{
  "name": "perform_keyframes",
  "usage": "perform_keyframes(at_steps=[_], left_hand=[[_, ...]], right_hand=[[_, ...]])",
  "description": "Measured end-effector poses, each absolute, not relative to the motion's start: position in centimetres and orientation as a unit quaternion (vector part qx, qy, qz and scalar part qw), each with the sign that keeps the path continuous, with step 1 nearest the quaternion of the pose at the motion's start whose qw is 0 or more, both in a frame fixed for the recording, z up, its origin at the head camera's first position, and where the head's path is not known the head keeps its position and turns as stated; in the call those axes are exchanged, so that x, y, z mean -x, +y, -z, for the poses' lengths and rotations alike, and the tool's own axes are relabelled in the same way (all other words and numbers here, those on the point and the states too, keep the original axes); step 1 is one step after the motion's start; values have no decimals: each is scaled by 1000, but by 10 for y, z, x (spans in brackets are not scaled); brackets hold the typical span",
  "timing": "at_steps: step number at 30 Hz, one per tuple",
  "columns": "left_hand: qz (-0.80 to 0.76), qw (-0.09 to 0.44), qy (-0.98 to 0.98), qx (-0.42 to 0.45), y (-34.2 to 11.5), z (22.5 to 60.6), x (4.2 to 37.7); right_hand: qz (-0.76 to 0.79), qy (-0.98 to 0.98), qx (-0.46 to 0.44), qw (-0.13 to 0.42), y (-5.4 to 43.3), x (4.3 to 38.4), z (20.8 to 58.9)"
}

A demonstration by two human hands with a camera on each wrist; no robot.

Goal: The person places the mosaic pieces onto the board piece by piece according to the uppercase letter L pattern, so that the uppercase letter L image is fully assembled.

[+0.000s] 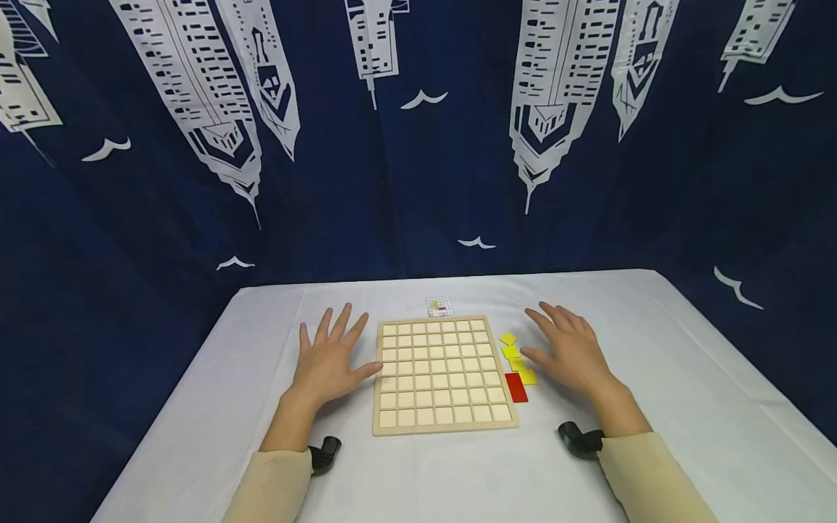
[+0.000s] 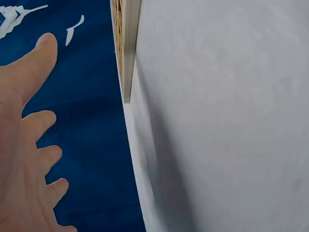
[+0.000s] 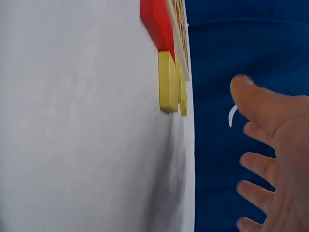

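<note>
A square wooden grid board (image 1: 439,370) with pale cells lies on the table between the two hands. My left hand (image 1: 329,363) is spread beside its left edge, the thumb close to the frame; it holds nothing. To the right of the board, several yellow square tiles (image 1: 518,363) lie in a slanting row, with a red rectangular block (image 1: 516,388) at the near end by the board's edge. My right hand (image 1: 570,349) hovers just right of the yellow tiles, fingers extended and holding nothing. The right wrist view shows the yellow tile (image 3: 168,82) apart from that hand.
A small printed grid card (image 1: 439,306) with coloured marks lies behind the board. White cloth (image 1: 418,479) covers the table. A dark blue curtain (image 1: 392,181) with white buildings and birds hangs behind it. A black wrist device (image 1: 580,440) sits by the right cuff.
</note>
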State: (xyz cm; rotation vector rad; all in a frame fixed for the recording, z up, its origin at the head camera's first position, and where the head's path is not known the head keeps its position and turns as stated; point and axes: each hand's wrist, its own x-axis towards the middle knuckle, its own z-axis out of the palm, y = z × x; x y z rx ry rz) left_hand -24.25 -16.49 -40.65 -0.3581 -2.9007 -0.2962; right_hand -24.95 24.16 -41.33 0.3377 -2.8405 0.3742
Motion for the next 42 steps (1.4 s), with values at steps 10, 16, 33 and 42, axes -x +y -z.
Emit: perform_keyframes(at_steps=[10,16,33,42], left_hand=[[250,35,-959,128,-166,424,247],[311,4,-941,135,-164,438,251],[317,-13,-935,156,-164,450,254],[315,-25,-935,159,-166,449,254]], right_hand=[[-269,-947,-159,69,242,264,421],[-268,-944,-185,43,240,280,421],[-255,-951,-174,5,240,301,427],[-260,-954,-148,4,237,305,426]])
